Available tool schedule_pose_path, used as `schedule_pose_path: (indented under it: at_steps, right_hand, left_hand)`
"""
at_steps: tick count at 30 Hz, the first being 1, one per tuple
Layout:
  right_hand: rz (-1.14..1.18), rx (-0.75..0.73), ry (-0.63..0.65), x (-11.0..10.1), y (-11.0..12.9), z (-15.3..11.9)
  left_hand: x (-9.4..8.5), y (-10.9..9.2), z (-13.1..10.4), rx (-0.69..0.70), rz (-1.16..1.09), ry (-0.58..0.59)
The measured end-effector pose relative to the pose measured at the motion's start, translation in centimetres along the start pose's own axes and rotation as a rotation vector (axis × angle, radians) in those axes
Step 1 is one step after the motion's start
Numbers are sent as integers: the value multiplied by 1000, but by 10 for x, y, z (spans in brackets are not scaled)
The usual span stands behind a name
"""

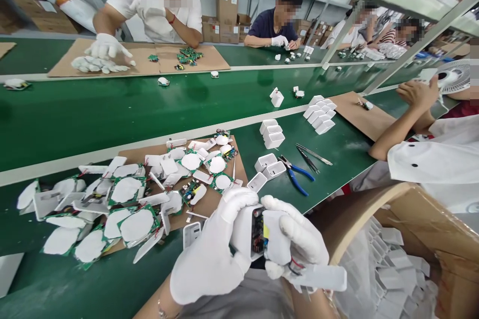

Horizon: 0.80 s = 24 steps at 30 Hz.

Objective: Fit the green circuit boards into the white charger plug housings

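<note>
My gloved left hand [213, 254] is closed around a white plastic charger housing [241, 232]. In my gloved right hand [303, 234] is a circuit board [258, 232] with a white pad [277, 234] on one face, its component side turned toward the housing. The board sits at the housing's mouth; how far inside it reaches I cannot tell. Red and black wires run from it to a white end plate [324, 277] that sticks out below my right fingers. Close beyond my hands stand several open white housings [275, 169].
Left of my hands lies a heap of padded circuit boards [130, 189] on cardboard. Blue-handled pliers [297, 174] and tweezers [314, 154] lie ahead. A carton [422, 209] of white housings stands at right. Beyond the belt [112, 114], co-workers sit; another person's arm [407, 109] is at right.
</note>
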State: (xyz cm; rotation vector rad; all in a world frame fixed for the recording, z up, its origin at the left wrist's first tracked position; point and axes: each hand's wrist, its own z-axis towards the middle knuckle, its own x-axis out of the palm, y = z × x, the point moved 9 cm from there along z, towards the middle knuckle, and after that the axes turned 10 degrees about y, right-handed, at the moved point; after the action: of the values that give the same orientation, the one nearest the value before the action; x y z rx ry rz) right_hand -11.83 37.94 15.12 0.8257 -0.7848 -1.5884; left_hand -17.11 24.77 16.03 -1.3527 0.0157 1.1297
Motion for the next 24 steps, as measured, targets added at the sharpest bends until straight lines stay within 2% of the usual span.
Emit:
schedule_pose_path:
  at_steps: [2,4,9,14,18,22,24]
  right_hand:
    - [1,-90,52,5,8,1]
    - [-6,-92,65,8,11,2]
    - [-24,81,62,6,9,5]
    - [-73,170,158,10,4,1]
    - [-176,230,209,14,-4,-2]
    - [-342,-19,392,34,10,9]
    - [-374,-96,478,41,14,11]
  left_hand:
    - [1,0,1,-6,5,4]
    - [1,1,1,-20,8,4]
    - [-1,0,1,-15,9,-6]
    - [0,0,-2,-8,23,6]
    - [1,1,-6,21,41,-35]
    - [-3,0,-9,44,68,-76]
    - [-6,-2,-9,51,54,-81]
